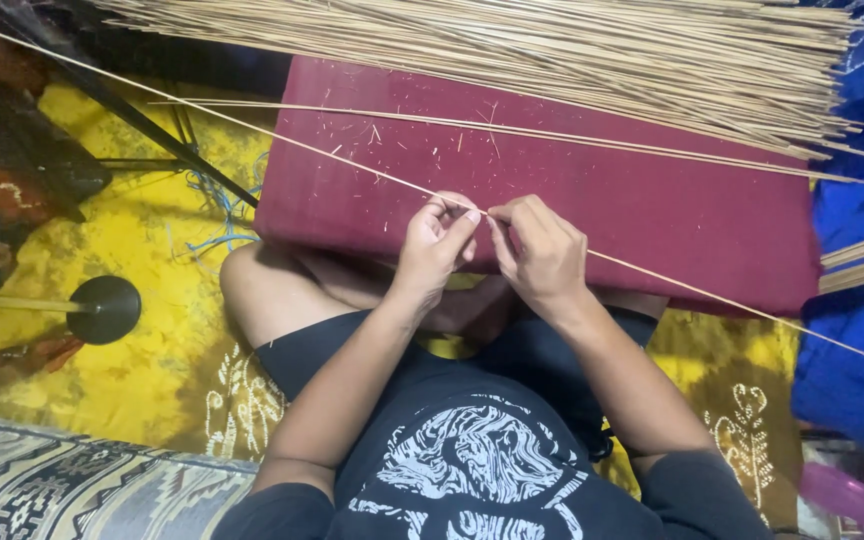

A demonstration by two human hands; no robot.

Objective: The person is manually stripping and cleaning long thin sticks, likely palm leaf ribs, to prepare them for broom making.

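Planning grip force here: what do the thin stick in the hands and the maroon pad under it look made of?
Thin stick: likely dried plant fibre, matte tan, very slender, pinched by both left hand and right hand. Maroon pad: seemingly cloth-covered, dull weave, littered with pale splinters.

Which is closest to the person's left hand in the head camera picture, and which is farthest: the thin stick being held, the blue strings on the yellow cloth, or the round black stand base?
From the left hand:
1. Thin stick, pinched in its fingers.
2. Blue strings, off to the left on the yellow cloth.
3. Round black stand base, farthest left.

Maroon cushion (652, 210) — yellow cloth (142, 250)
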